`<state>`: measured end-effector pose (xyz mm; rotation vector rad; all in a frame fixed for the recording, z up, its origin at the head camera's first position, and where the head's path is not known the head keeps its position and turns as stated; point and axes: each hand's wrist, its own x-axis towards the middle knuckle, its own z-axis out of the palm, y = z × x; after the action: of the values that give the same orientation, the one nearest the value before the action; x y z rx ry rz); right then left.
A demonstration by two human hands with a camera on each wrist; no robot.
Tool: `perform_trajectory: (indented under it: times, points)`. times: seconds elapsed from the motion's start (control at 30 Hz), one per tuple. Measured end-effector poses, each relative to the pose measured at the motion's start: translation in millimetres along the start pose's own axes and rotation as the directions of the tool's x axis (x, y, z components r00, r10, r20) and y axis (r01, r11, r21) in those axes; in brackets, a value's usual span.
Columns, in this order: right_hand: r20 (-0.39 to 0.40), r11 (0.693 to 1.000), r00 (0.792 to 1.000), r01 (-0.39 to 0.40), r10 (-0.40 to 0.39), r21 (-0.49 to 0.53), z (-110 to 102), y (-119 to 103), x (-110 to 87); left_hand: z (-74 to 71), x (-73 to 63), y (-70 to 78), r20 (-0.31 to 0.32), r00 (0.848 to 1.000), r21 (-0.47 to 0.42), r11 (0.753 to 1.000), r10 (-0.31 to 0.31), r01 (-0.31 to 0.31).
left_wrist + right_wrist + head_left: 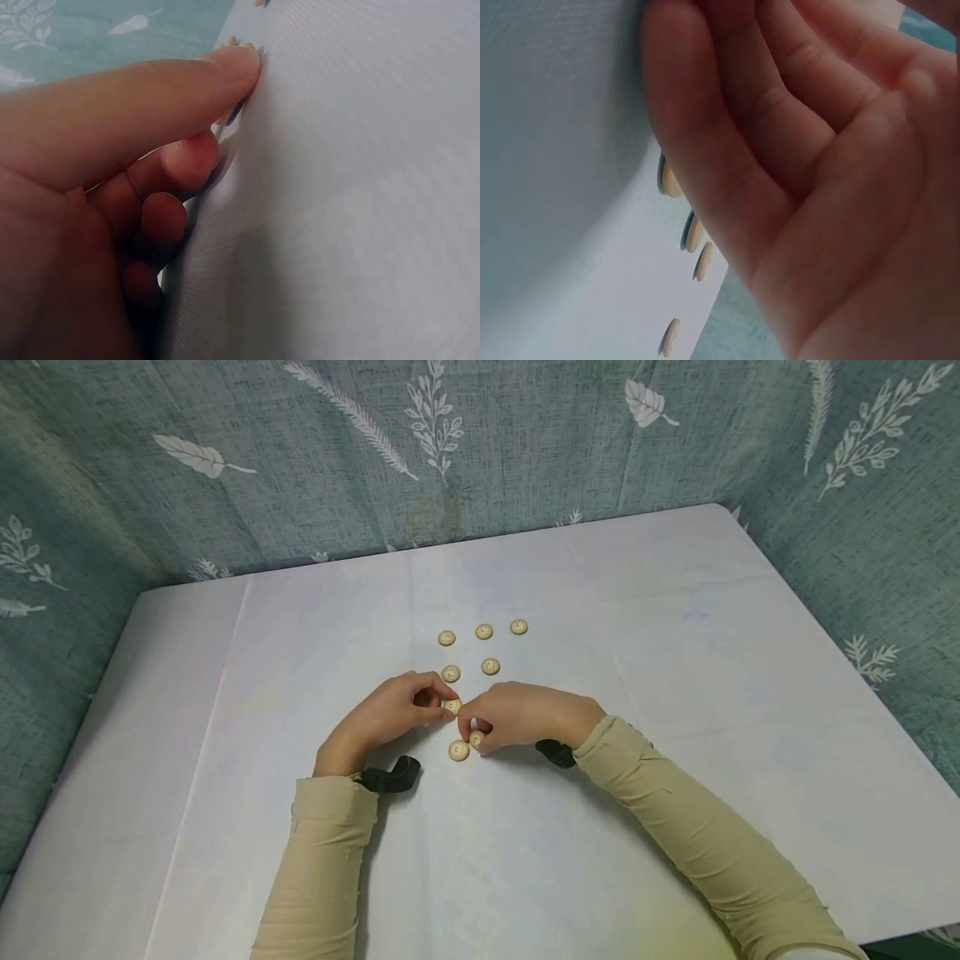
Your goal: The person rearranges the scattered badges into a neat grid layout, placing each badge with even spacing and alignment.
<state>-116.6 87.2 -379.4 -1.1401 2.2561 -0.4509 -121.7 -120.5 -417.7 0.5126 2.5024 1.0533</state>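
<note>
Small round pale-wood discs with dark marks lie on the white table. In the head view my left hand (382,714) pinches one wooden disc (453,706) between thumb and index finger, close over the tabletop. Just to the right, my right hand (528,714) holds another wooden disc (477,739) between its fingertips. A third disc (458,750) lies right beside that one, on its left. The left wrist view shows my left thumb (172,90) covering most of its disc. In the right wrist view the fingers (697,127) hide the held disc.
Behind the hands, two discs (450,673) (490,666) form a row, with three more discs (483,631) farther back. The white table (675,602) ends at a green leaf-patterned cloth (510,452) at the back and sides. Black straps (393,775) sit at both wrists.
</note>
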Motion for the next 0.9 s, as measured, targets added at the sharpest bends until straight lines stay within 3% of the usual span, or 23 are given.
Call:
perform_trajectory:
  times: [0.4, 0.9]
  points:
    - [0.019, 0.999, 0.999, -0.033, 0.033, 0.006, -9.7, 2.7, -6.0, 0.1, 0.7, -1.3, -0.001, 1.0, 0.001, 1.0, 0.0, 0.0]
    - [-0.131, 0.997, 0.99, -0.045, 0.053, 0.064, -30.9, 18.8, -20.7, -0.4, 0.4, 0.1, -0.004, 1.0, 0.001, 1.0, -0.013, 0.013]
